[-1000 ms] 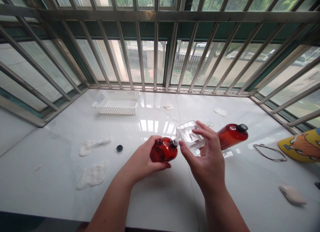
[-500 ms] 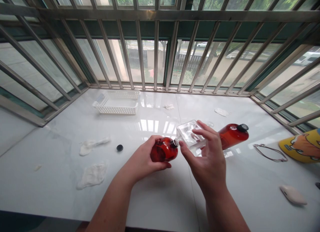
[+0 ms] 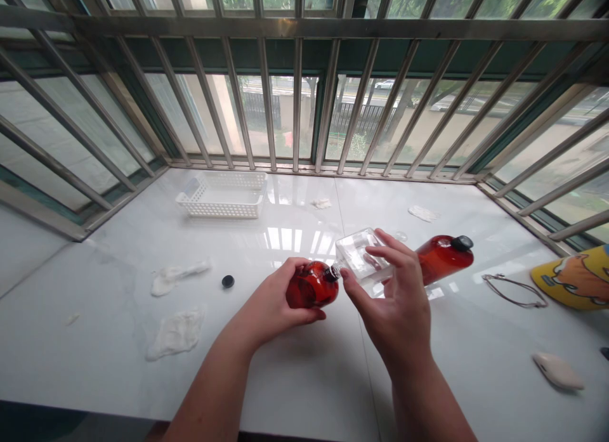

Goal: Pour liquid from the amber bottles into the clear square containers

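Observation:
My left hand [image 3: 278,302] is closed around a red-brown bottle [image 3: 316,286], which is tilted with its uncapped neck pointing right. In my right hand [image 3: 397,283] is a clear square-sided bottle [image 3: 356,252], its neck meeting the mouth of the red-brown one; whether liquid passes between them I cannot tell. Behind my right hand stands a second red-brown bottle [image 3: 445,258] with a black cap [image 3: 461,243], partly hidden by the fingers. A loose black cap [image 3: 228,281] lies on the white surface left of my hands.
A white perforated basket [image 3: 223,210] sits at the back left. Crumpled white tissues [image 3: 176,334] lie to the left and at the back. On the right are a thin bracelet [image 3: 516,291], a yellow patterned object [image 3: 571,277] and a pale rounded case [image 3: 557,371]. Metal bars [image 3: 297,112] enclose the far side.

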Demonstrator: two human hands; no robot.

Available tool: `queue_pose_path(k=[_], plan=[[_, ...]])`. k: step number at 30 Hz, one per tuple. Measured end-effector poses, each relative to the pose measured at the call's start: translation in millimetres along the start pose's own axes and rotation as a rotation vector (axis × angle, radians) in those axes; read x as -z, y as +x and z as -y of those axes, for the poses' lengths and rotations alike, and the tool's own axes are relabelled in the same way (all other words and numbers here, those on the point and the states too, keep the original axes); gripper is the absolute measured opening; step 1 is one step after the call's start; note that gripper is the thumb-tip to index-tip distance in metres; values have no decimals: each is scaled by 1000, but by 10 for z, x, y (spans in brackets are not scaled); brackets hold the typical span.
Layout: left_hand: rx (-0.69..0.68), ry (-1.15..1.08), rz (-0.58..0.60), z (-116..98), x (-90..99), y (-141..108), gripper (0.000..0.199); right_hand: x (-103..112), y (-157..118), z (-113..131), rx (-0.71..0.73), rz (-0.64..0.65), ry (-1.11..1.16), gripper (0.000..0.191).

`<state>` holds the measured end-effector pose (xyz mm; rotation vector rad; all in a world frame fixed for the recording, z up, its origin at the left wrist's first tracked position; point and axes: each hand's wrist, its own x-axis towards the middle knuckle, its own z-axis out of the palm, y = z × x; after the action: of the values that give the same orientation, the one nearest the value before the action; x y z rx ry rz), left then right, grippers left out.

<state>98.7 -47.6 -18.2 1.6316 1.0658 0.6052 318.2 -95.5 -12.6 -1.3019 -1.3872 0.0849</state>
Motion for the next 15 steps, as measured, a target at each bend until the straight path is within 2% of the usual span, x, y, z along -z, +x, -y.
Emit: queue_pose_path(k=[15], plan=[[4,-6,-12,-6,-7,-3,76,10,8,-12,29,10,4,42]])
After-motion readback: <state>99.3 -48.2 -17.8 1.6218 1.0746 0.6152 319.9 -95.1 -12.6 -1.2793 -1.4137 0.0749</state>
